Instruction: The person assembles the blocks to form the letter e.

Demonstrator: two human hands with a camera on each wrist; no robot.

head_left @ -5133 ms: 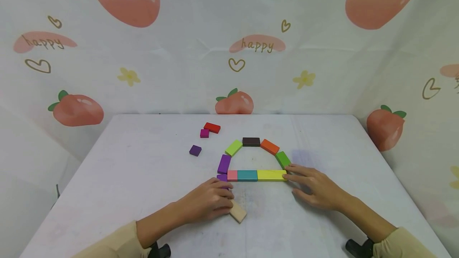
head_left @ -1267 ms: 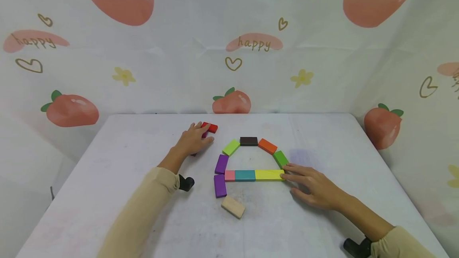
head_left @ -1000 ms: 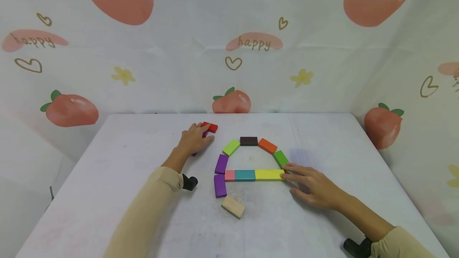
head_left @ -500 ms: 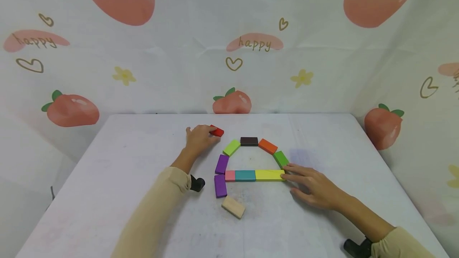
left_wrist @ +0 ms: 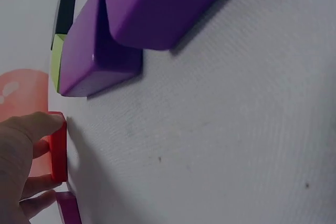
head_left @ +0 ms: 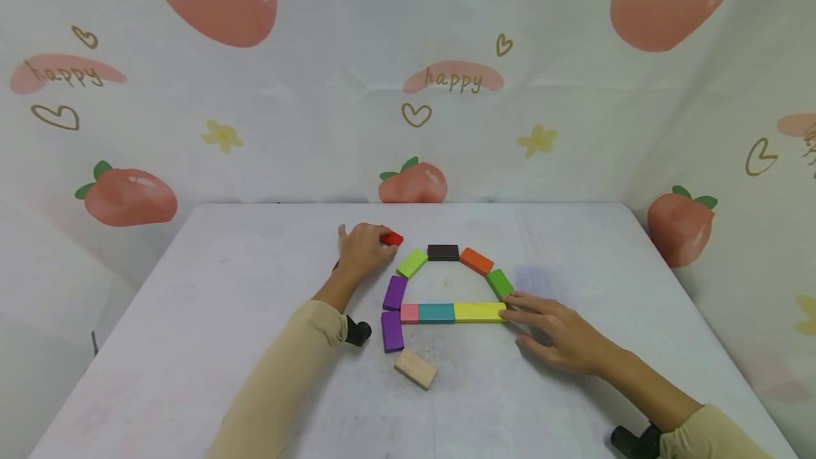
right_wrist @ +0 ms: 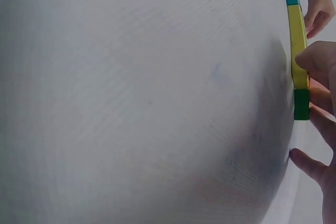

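My left hand (head_left: 362,255) pinches a red block (head_left: 392,239) on the far part of the table, left of the arch of blocks. The left wrist view has the thumb at one end of the red block (left_wrist: 59,150) and fingers at the other; beside it a magenta block (left_wrist: 68,208) shows partly, while in the head view the hand hides it. At the arch's right foot rests my right hand (head_left: 564,331), fingers spread and relaxed, fingertips at the end of the yellow block (head_left: 480,312) and the near end of the green block (head_left: 499,283).
Lime (head_left: 411,263), black (head_left: 443,253) and orange (head_left: 476,261) blocks form the arch's top. Purple blocks (head_left: 395,292) make its left side, with pink (head_left: 409,313) and teal (head_left: 436,313) along the base. A plain wooden block (head_left: 416,370) lies slanted in front.
My left hand left the lower purple block, reached to the far left blocks, and moved the red block right and slightly nearer, toward the lime block. The right hand stays in place.
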